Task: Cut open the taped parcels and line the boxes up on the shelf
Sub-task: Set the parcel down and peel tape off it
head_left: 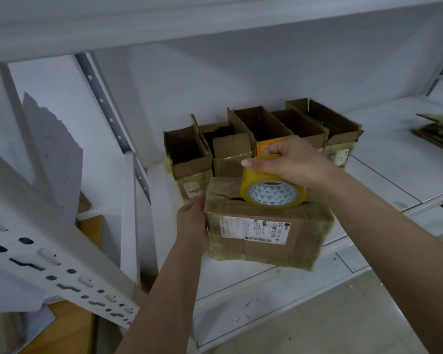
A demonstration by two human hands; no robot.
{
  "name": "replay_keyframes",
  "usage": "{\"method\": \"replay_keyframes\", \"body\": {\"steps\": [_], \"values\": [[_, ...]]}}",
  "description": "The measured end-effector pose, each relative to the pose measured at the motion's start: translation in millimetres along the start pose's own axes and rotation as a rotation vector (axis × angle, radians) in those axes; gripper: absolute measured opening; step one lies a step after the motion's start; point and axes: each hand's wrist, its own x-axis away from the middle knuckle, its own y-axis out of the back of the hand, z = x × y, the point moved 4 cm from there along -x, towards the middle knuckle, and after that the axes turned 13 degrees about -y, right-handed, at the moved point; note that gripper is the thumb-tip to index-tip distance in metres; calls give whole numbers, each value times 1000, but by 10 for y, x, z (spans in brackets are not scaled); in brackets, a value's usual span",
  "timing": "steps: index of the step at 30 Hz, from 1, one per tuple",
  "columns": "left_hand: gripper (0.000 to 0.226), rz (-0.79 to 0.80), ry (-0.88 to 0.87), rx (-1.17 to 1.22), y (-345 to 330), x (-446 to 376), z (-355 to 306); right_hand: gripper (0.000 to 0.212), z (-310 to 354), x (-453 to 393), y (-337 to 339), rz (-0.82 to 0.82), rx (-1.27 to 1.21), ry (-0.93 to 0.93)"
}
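White metal shelf (384, 175), grey wall behind, perforated upright (62, 272) at left. Item: row of open boxes (261, 139), flaps up, standing side by side at the back of the shelf; one shows an orange panel (267, 146) inside. Item: parcel (266, 231), brown card wrapped in clear tape, white shipping label (252, 229) on its near face, sitting at the shelf's front edge just before the row; a dark slit runs along its top seam. Item: tape roll (273, 186), yellowish, resting on edge on the parcel's top at that slit. Right hand (292, 162) grips the roll from above, fingers curled over its rim. Left hand (192, 221) lies flat against the parcel's left side, fingers straight, steadying it. Step judged: opening the last taped parcel, with the seam seemingly part split; no blade seen. Next move likely calls for parting the flaps fully, then sliding the box back into the row. Unclear: whether the seam is cut through; parcel contents; label text mostly illegible; dark flat things (437, 129) at far right cut off by the frame.
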Motion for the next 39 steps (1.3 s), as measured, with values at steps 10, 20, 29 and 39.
{"method": "replay_keyframes", "body": {"steps": [10,20,29,39], "values": [[32,40,268,-2,-99,-8,139,49,-45,-14,-32,-28,-39,-11],[25,38,303,-134,-68,-48,111,52,-50,-44,-41,17,-64,-11],[61,382,-469,-565,-97,-91,-465,58,-60,-18,123,184,-81,62],[138,933,-742,-1448,-675,38,-371,65,-588,-3,31,415,-639,-35]]}}
